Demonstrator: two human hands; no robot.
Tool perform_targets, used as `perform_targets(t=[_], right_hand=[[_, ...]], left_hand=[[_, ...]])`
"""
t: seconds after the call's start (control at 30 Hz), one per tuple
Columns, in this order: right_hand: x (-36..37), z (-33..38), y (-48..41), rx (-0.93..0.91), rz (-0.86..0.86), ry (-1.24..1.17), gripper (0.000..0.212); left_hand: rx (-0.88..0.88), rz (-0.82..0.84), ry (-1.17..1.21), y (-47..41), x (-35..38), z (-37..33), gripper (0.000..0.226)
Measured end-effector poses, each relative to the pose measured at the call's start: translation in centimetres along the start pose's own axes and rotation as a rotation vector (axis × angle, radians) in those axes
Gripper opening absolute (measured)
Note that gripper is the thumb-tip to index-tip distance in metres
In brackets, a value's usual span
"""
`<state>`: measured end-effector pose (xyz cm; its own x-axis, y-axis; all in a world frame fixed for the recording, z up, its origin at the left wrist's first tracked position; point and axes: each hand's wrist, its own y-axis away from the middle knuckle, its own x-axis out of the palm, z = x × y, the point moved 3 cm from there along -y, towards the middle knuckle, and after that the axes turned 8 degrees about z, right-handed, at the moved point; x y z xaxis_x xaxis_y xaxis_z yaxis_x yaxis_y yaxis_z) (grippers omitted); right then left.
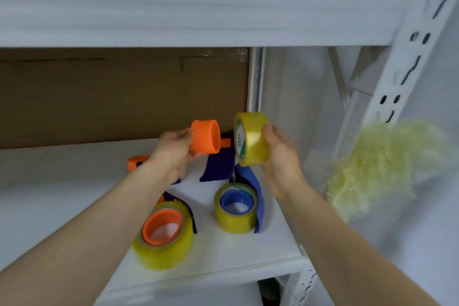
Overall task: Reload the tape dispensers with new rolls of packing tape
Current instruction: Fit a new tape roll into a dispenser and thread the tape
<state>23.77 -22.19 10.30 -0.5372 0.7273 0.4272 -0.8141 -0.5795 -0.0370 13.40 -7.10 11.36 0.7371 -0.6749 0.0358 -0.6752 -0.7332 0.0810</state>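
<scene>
The left hand (173,149) grips the orange dispenser (206,140) and the right hand (280,154) clamps a yellow tape roll (252,139) just beside its hub above the shelf (223,251); the roll looks light, rigid and slick, best held by its rim.

A yellow roll (252,139) stood on edge in mid-air, just beside an empty dispenser (206,140) with an orange hub and purple body. Two loaded dispensers sat on the shelf (248,251), one orange-hubbed (164,233), one blue (237,206).
</scene>
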Motion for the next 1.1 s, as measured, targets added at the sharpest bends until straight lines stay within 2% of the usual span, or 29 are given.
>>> perform_targets(t=[0.07,0.17,0.23,0.4,0.47,0.63,0.73,0.83,0.97,1.1], right_hand=[[1.2,-0.3,0.0,0.023,0.049,-0.036,0.044],[2.8,-0.7,0.5,0.028,0.099,-0.044,0.042],[4.0,-1.0,1.3,0.017,0.132,-0.046,0.040],[6.4,-2.2,3.3,0.018,0.233,-0.113,0.018],[7.0,-2.9,4.0,0.024,0.238,-0.166,0.015],[8.7,-4.8,6.2,0.110,0.266,-0.224,0.024],[9.1,-6.0,7.3,0.148,0.281,-0.219,0.025],[9.8,-6.9,8.6,0.189,0.343,-0.196,0.026],[9.9,-7.5,9.2,0.257,0.406,-0.162,0.030],[9.1,-7.1,9.0,0.304,0.324,-0.165,0.037]], left_hand=[[0.032,-0.004,0.133,2.4,-0.4,-0.7,0.029],[0.089,-0.076,0.181,5.2,-1.3,-1.0,0.038],[0.127,-0.098,0.216,6.5,-1.9,-1.0,0.035],[0.181,-0.120,0.201,8.2,-3.1,0.0,0.025],[0.203,-0.102,0.165,8.7,-3.4,0.3,0.023],[0.202,-0.032,0.213,9.6,-3.9,1.6,0.023],[0.116,-0.008,0.349,10.0,-4.1,2.8,0.022],[0.020,0.068,0.479,10.8,-3.6,3.2,0.033],[0.110,0.070,0.472,11.1,-4.7,3.6,0.033],[0.158,0.179,0.453,11.8,-5.4,3.7,0.035]])
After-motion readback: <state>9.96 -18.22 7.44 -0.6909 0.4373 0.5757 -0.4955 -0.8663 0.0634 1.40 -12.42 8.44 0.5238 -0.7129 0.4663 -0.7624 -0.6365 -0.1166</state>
